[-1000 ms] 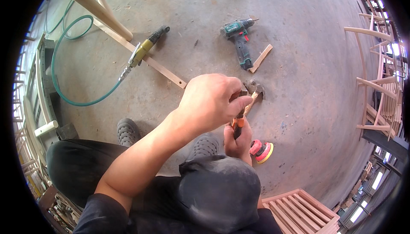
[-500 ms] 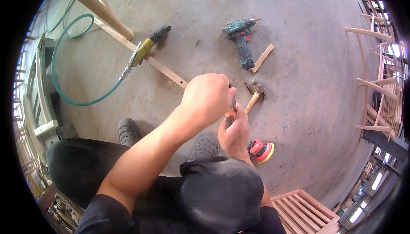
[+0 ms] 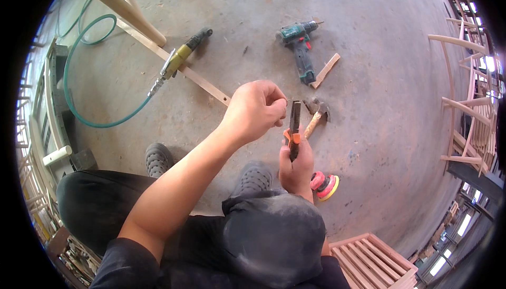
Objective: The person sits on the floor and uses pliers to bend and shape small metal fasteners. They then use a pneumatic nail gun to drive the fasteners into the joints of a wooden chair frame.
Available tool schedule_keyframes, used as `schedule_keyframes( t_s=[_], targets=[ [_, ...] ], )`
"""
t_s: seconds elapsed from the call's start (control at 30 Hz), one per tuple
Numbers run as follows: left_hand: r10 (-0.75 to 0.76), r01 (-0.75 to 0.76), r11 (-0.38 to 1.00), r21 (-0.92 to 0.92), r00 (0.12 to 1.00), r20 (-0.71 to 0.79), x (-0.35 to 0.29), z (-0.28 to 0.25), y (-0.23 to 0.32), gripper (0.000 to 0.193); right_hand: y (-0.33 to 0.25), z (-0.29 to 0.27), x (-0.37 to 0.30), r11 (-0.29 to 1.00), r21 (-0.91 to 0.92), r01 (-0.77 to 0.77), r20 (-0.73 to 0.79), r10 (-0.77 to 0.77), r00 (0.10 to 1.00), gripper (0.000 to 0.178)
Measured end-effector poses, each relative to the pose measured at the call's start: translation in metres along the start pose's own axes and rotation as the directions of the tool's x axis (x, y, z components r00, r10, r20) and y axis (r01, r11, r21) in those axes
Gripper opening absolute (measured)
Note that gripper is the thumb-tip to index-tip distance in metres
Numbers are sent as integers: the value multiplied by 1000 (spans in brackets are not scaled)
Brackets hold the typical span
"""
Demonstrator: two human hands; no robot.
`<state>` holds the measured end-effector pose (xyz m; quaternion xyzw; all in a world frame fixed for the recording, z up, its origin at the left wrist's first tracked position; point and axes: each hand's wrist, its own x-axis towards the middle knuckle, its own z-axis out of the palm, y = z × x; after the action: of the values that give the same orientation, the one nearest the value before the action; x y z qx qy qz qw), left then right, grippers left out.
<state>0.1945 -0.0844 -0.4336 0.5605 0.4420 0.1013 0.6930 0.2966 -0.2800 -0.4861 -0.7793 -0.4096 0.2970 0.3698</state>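
My right hand is closed round a narrow dark tool with orange parts near the grip. It points up and away from me; its exact kind is not plain. Just to its left, my left hand is curled with thumb and fingertips pinched together, apart from the tool. Whatever those fingers hold, if anything, is hidden or too small to name. On the floor beyond my right hand lies a hammer with a wooden handle.
A green cordless drill and wood offcut lie ahead. Left, a yellow-green air tool rests across a wooden strip, its green hose looping. A red sander and slatted wooden piece are right.
My left hand has drawn off the dark tool's tip, slightly left and up, and more of the tool shows. My right hand has moved slightly right, still round the tool.
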Motion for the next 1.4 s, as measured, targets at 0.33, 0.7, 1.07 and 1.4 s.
schedule_keyframes(
  t_s=[0.33,0.7,1.07,1.4],
  targets=[
    [220,-218,976,-25,972,85,3,-6,1,10,-36,-39,2,611,612,-502,494,199,846,52],
    [455,-450,857,252,889,40,2,-6,-3,4,-44,-41,4,567,621,-541,519,220,826,56],
    [678,-603,589,538,731,76,5,-6,-7,14,-45,-45,7,471,662,-583,576,178,798,61],
    [724,-642,506,576,679,121,7,-8,-10,17,-51,-38,6,401,682,-611,562,247,789,63]
  ],
)
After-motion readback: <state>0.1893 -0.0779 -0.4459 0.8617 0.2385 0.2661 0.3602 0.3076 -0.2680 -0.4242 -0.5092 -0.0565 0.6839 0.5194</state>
